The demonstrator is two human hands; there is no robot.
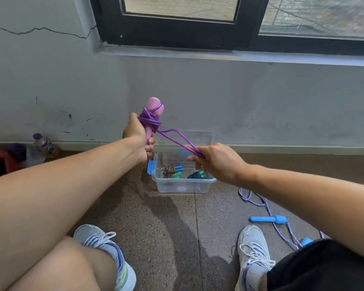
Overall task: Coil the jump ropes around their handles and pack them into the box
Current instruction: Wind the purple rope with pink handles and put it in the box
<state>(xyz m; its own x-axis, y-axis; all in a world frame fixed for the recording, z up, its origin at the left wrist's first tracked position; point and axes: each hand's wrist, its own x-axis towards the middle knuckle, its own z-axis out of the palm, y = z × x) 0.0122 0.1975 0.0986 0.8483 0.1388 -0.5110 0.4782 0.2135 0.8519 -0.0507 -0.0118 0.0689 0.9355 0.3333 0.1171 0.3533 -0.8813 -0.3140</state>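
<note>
My left hand (pixel 138 137) grips two pink handles (pixel 155 109) held upright above the floor, with purple rope (pixel 149 120) wound several times around them. A loose loop of that purple rope (pixel 177 139) runs down to the right, where my right hand (pixel 214 162) pinches its end. Below both hands stands the clear plastic box (pixel 183 184) with blue clips, holding coiled ropes with green and blue handles (pixel 178 172). A further rope with a striped purple-white cord (pixel 267 208) and blue handle (pixel 268 219) lies uncoiled on the floor at right.
A grey wall with a window sill rises just behind the box. A plastic bottle (pixel 44 143) and a heap of red and purple fabric (pixel 2 160) sit at the left by the wall. My two shoes (pixel 105 255) rest on the speckled floor.
</note>
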